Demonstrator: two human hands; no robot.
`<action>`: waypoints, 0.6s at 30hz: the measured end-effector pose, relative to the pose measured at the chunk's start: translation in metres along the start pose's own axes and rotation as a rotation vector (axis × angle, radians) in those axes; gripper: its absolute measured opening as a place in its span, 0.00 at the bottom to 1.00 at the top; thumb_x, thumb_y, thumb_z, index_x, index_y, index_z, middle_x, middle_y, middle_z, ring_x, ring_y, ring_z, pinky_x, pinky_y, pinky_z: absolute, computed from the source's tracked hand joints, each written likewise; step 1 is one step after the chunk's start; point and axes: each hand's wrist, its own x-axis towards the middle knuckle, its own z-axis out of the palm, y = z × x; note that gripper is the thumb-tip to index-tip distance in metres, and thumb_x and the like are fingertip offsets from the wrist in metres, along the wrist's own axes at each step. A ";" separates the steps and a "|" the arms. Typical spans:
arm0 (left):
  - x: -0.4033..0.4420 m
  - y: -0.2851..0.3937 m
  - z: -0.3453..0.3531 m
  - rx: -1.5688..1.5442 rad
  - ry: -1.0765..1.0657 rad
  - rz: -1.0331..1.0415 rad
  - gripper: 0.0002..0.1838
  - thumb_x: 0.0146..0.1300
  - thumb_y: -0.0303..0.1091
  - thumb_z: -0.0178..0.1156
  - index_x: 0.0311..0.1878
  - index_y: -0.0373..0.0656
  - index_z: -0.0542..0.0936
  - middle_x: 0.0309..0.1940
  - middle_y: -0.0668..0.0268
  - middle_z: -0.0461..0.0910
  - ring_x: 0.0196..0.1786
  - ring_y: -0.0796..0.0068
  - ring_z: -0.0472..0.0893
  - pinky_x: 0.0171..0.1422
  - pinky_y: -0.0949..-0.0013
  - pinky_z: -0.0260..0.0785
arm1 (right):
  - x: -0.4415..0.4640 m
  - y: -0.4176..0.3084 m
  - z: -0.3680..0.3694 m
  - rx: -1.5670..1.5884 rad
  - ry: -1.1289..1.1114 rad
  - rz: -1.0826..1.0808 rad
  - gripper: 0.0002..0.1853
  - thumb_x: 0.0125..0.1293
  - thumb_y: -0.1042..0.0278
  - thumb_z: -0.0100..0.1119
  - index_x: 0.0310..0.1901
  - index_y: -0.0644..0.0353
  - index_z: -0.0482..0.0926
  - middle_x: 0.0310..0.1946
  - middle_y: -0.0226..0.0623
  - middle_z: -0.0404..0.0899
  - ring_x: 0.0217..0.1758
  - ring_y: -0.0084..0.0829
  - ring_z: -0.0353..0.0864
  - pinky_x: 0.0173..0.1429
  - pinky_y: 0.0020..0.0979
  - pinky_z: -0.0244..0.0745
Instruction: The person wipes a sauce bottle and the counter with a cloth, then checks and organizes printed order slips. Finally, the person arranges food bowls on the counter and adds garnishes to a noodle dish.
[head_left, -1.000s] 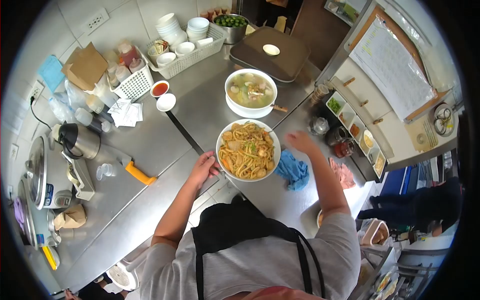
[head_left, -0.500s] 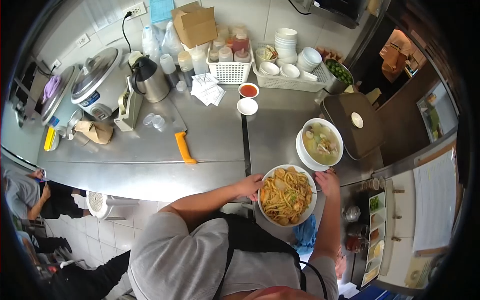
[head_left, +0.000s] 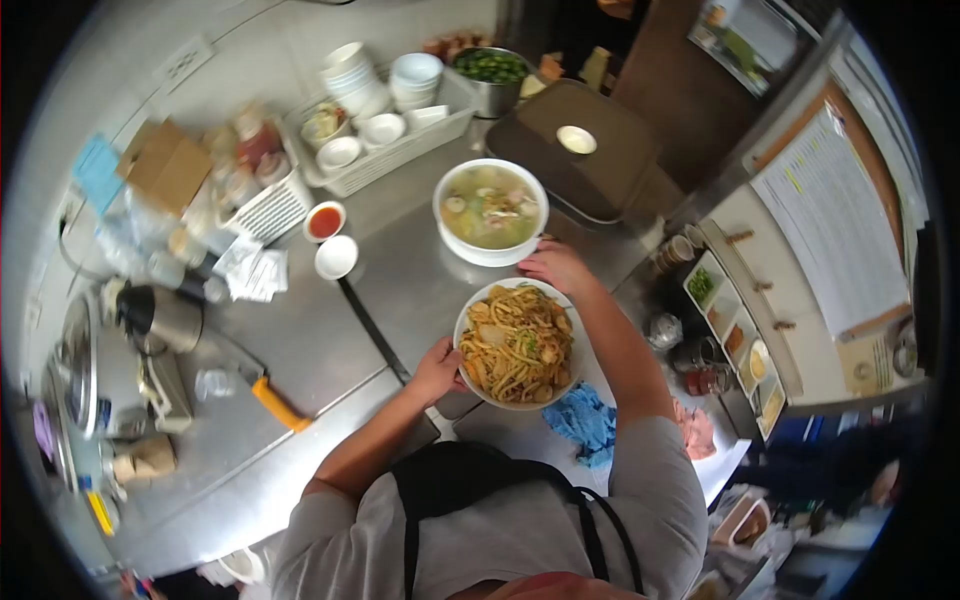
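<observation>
A white bowl heaped with noodles is close in front of my body. My left hand grips this bowl's left rim, fingers closed on it. Just beyond stands a white bowl of soup on a white plate. My right hand touches the lower right edge of the soup bowl and plate, its fingers bent around that edge and partly hidden. A blue cloth lies at the right of the noodle bowl.
A brown tray with a small white dish is at the back. An orange-handled knife, a red sauce cup and a white basket of bowls are leftward. Condiment compartments stand right.
My right hand moved from beside the noodle bowl to the soup bowl's edge. The camera view swung round and back. My left hand has stayed at the noodle bowl's rim.
</observation>
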 end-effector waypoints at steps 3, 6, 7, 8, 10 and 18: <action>0.020 0.006 -0.001 0.062 -0.044 -0.014 0.15 0.62 0.34 0.37 0.50 0.41 0.62 0.33 0.62 0.75 0.25 0.75 0.77 0.26 0.75 0.72 | 0.018 -0.001 -0.011 -0.111 -0.026 -0.059 0.10 0.51 0.75 0.52 0.37 0.64 0.72 0.31 0.40 0.75 0.35 0.32 0.76 0.35 0.32 0.73; 0.033 0.018 0.006 0.045 -0.052 -0.052 0.15 0.62 0.34 0.37 0.51 0.41 0.61 0.32 0.62 0.75 0.24 0.75 0.76 0.26 0.75 0.71 | -0.022 -0.060 -0.013 -0.629 0.251 -0.170 0.13 0.49 0.69 0.55 0.39 0.61 0.72 0.29 0.39 0.75 0.34 0.34 0.76 0.38 0.33 0.72; 0.037 0.021 0.007 0.038 -0.034 -0.055 0.15 0.62 0.34 0.37 0.50 0.41 0.61 0.30 0.62 0.75 0.23 0.76 0.75 0.26 0.75 0.71 | -0.033 -0.080 -0.024 -0.738 0.318 -0.331 0.14 0.49 0.68 0.55 0.40 0.61 0.72 0.30 0.40 0.76 0.34 0.35 0.76 0.39 0.32 0.71; 0.039 0.026 0.009 0.034 -0.046 -0.067 0.14 0.62 0.34 0.37 0.50 0.41 0.61 0.30 0.62 0.74 0.23 0.76 0.75 0.26 0.75 0.71 | -0.029 -0.087 -0.054 -0.882 0.522 -0.567 0.14 0.49 0.68 0.52 0.39 0.62 0.72 0.33 0.43 0.75 0.35 0.37 0.76 0.42 0.32 0.70; 0.043 0.031 0.014 0.014 -0.058 -0.081 0.14 0.62 0.35 0.38 0.50 0.41 0.61 0.31 0.62 0.74 0.24 0.76 0.75 0.27 0.74 0.71 | -0.067 -0.126 -0.108 -0.928 0.896 -0.821 0.13 0.52 0.67 0.49 0.39 0.61 0.73 0.36 0.46 0.74 0.40 0.41 0.73 0.44 0.37 0.67; 0.062 0.021 0.019 -0.006 -0.097 -0.108 0.16 0.62 0.36 0.37 0.53 0.43 0.58 0.33 0.60 0.74 0.25 0.72 0.77 0.27 0.73 0.73 | -0.138 -0.141 -0.257 -1.223 1.455 -0.535 0.15 0.54 0.64 0.47 0.43 0.58 0.70 0.30 0.47 0.74 0.35 0.43 0.74 0.40 0.39 0.68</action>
